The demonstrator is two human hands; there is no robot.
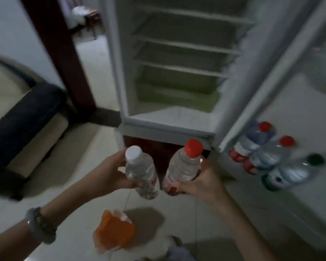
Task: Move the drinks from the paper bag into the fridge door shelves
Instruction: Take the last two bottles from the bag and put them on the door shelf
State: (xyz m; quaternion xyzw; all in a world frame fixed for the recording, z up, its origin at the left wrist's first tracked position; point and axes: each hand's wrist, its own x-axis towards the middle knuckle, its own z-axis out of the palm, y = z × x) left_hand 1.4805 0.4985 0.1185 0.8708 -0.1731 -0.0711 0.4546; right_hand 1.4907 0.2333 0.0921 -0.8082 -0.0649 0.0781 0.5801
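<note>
At three o'clock, I count three bottles [271,156] in the door shelf [299,196]; my left hand [109,174] and right hand [203,180] each wrap fingers around one bottle: white-capped bottle [139,172], red-capped bottle [184,164].

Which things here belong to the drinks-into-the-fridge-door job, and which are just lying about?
Part of the job:
white-capped bottle in the left hand
red-capped bottle in the right hand
three bottles already in the fridge door
orange bag

Lying about:
sofa
bracelets
</note>
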